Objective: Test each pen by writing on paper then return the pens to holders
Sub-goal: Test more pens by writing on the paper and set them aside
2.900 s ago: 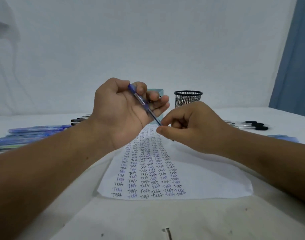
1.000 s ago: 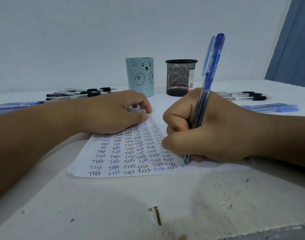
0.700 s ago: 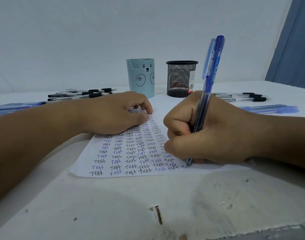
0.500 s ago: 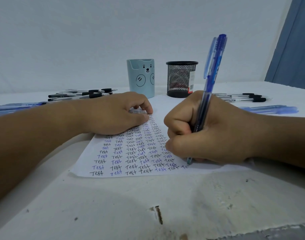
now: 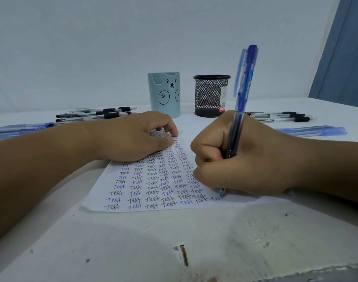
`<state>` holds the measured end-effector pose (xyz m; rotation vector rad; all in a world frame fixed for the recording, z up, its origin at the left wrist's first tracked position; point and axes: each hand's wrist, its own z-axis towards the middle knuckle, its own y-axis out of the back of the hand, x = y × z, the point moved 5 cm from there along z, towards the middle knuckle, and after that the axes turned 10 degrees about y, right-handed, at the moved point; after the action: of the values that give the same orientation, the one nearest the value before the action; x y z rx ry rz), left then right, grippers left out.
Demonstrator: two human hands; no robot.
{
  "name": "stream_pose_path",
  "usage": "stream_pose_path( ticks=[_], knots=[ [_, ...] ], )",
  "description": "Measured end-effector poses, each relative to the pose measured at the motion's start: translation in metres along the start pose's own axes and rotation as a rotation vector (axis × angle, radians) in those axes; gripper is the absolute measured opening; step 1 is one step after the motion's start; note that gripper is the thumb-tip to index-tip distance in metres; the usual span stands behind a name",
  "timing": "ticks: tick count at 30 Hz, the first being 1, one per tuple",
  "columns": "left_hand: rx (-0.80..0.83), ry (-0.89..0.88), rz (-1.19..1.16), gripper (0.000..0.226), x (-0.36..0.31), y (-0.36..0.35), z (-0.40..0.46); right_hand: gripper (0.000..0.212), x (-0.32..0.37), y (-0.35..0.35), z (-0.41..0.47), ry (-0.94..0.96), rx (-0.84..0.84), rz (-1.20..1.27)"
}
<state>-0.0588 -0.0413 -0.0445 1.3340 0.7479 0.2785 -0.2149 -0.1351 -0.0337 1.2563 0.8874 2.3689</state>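
A white sheet of paper [image 5: 194,127] covered in rows of the word "Test" lies on the table. My right hand [image 5: 245,159] grips a blue pen [image 5: 243,82] nearly upright, its tip on the paper at the end of the bottom row. My left hand [image 5: 131,137] rests on the upper part of the sheet, fingers loosely bent, holding it down. Behind the paper stand a light blue bear-face holder [image 5: 165,94] and a black mesh holder [image 5: 210,95].
Black pens [image 5: 92,116] and blue pens [image 5: 17,129] lie at the back left. More black pens [image 5: 279,117] and blue pens [image 5: 312,131] lie at the right. A rusty nail [image 5: 184,255] shows in the white table [image 5: 133,241] near its front edge.
About three seconds ago both hands held the pen in the air. Since then the left hand settled on the paper; over the last second the pen tip crept right, writing another word.
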Motion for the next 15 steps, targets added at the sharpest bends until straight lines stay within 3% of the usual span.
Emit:
stream_pose_path(
  ticks=[6,10,15],
  knots=[
    [0.003,0.006,0.002,0.014,-0.002,0.0,-0.002,0.045,-0.002,-0.001,-0.001,-0.004,-0.001,0.025],
    [-0.003,0.013,-0.009,0.02,-0.005,0.001,-0.004,0.046,-0.01,0.01,0.001,-0.057,-0.226,0.276],
    [0.007,0.029,0.0,0.018,-0.006,0.001,-0.007,0.048,-0.019,0.03,0.007,-0.093,-0.433,0.26]
  ],
)
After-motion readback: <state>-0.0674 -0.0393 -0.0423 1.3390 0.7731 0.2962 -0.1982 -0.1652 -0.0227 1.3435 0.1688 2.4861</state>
